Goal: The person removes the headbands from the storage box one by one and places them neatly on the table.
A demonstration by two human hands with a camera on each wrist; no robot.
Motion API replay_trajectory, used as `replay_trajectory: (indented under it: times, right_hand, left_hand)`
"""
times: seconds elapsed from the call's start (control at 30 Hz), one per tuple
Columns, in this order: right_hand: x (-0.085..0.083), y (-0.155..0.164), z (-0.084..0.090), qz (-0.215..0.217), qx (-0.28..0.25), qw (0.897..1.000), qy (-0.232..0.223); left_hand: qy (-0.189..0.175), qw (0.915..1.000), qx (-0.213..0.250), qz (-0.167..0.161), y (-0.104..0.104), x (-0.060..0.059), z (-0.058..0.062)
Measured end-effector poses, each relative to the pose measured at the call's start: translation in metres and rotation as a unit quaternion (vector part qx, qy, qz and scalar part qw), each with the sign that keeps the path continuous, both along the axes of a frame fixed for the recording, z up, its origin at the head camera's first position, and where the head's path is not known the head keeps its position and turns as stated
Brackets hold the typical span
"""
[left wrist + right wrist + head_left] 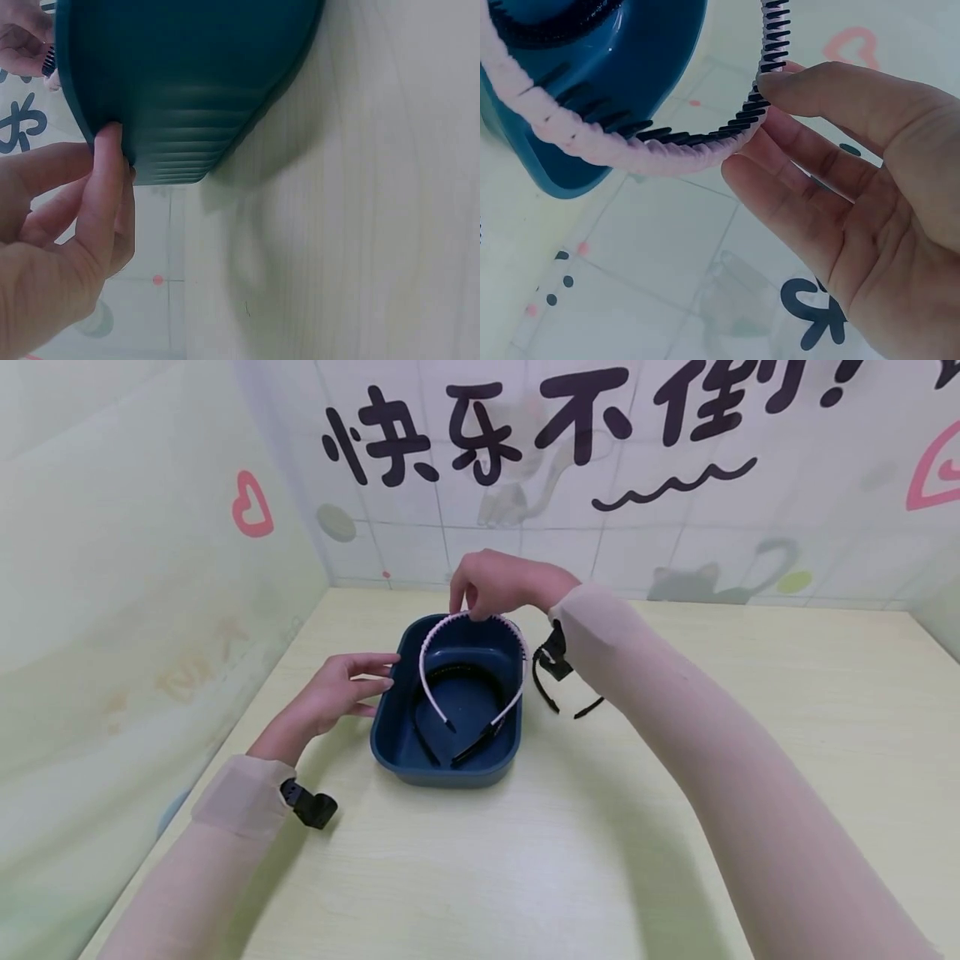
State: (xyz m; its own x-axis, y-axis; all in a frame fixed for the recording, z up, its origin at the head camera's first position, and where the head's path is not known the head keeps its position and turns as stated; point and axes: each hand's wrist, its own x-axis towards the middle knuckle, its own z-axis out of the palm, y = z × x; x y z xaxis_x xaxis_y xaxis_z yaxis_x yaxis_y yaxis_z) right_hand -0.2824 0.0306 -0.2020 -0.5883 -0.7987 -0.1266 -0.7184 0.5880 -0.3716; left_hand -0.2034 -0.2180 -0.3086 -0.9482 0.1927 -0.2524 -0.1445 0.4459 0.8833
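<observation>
My right hand [495, 583] pinches a pale pink-white headband [422, 667] at the top of its arch, thumb on the toothed inner side in the right wrist view. The headband hangs over a dark blue plastic basin [442, 779], its black tips pointing down inside. Within the basin lies a black headband [459, 668], partly overlapped by the pale one. At the basin's left side, my left hand [330, 693] pinches the rim; the left wrist view shows fingertips [110, 139] against the outer wall.
Right of the basin, another black headband [547, 695] lies on the pale wooden table [480, 868], partly hidden by my right forearm. A printed cloth backdrop [420, 547] stands behind the table, and a similar cloth hangs along the left.
</observation>
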Motion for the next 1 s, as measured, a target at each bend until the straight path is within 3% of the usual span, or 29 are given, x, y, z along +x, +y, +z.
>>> replay_trajectory:
  times: [1.0]
  right_hand:
    - [0.000,0.054,0.020,-0.041,0.014,0.998,0.034]
  left_hand:
    - [0.006,0.9999,0.004,-0.007,-0.002,0.000,-0.002]
